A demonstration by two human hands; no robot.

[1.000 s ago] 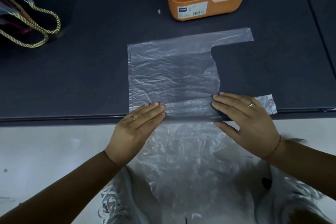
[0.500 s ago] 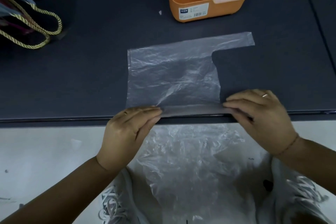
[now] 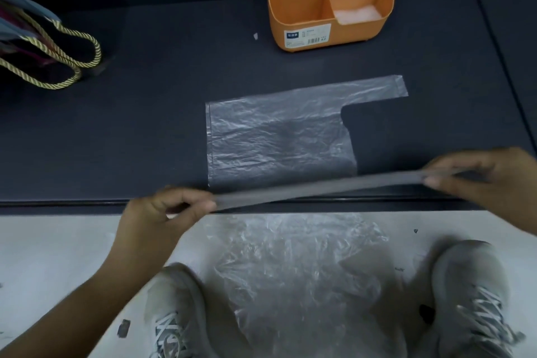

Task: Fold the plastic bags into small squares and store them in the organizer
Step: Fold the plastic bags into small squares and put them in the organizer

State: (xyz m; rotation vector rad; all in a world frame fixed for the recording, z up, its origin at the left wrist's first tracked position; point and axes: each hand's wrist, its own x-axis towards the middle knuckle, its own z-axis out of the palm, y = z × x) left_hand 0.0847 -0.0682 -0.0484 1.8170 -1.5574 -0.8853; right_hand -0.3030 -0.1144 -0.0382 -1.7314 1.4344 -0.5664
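A clear plastic bag [image 3: 279, 139] lies flat on the dark table, one handle strip reaching to the right. Its near edge is lifted into a taut band [image 3: 319, 186] just above the table's front edge. My left hand [image 3: 162, 215] pinches the band's left end between thumb and fingers. My right hand [image 3: 476, 177] pinches its right end, where the near handle is. The orange organizer [image 3: 299, 20] stands at the back of the table, with folded clear plastic in its compartments.
More crumpled clear plastic [image 3: 296, 276] lies on the pale floor between my two grey shoes. A bag with gold rope handles [image 3: 52, 61] sits at the table's left. The table's front edge [image 3: 72, 203] runs across the view below my hands.
My hands went from pressing flat on the bag's near edge to pinching it. They moved apart and lifted that edge, pulling it into a stretched band.
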